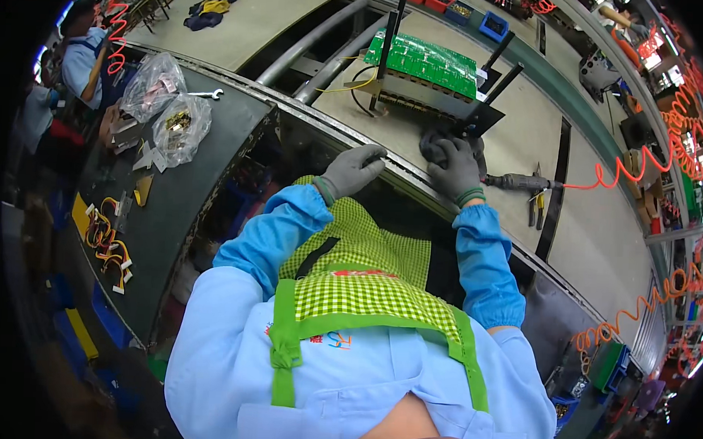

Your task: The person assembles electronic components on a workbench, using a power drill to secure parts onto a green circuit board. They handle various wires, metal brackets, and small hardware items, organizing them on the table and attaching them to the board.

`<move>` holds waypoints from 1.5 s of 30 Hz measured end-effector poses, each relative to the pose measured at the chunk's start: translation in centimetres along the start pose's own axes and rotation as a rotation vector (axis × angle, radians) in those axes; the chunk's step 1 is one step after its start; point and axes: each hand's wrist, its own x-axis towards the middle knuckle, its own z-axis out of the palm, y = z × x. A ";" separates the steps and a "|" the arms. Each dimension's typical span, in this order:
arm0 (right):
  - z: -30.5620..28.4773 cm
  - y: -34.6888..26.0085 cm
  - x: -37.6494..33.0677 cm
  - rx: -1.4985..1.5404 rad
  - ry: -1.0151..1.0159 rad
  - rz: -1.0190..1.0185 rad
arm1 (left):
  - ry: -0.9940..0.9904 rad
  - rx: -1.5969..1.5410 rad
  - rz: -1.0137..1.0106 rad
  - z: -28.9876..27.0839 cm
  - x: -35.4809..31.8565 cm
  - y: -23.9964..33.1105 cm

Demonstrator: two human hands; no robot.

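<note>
My left hand [353,171], in a grey glove, rests at the metal rail along the bench's near edge. Its fingers are loosely bent, thumb apart, with nothing visible between them. On the bench, my gloved right hand [455,170] closes over a dark, cloth-like bundle [433,147]; the fingers partly hide it. Just right of that hand lies a pneumatic screwdriver [519,182] on a red coiled hose. Beyond both hands stands a metal frame carrying green circuit boards [426,66], with black upright posts [388,47] at its corners and a yellow wire at its left.
Pliers [536,206] lie past the screwdriver. On the dark side table [207,129] at left are plastic bags of parts [182,128], a wrench [207,94] and bundled wires [107,238]. Metal roller tubes [311,40] cross the line. Co-workers [82,59] stand at far left.
</note>
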 end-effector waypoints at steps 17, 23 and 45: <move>-2.1 1.4 -2.4 1.011 0.361 0.249 | -0.201 0.014 -0.048 -3.8 1.5 -1.5; -7.0 5.0 -3.4 1.333 0.558 0.360 | -0.215 0.025 -0.100 -3.4 1.6 -3.7; -1.0 -1.9 -0.3 -0.158 -0.124 -0.079 | -0.321 0.556 0.108 6.5 10.3 -0.6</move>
